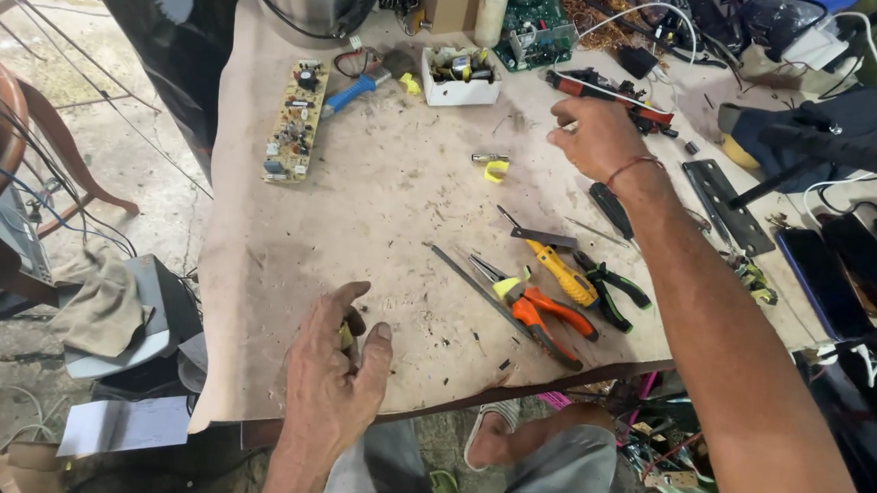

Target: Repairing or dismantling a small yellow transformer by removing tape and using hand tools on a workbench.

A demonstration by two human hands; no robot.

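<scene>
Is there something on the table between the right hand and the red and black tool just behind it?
Nothing visible. The right hand hovers right next to the red and black tool, with only bare table around its fingertips.

The left hand (335, 371) rests low with fingers curled, while the right hand (596, 137) reaches forward, arm outstretched, fingers loosely bent.
</scene>
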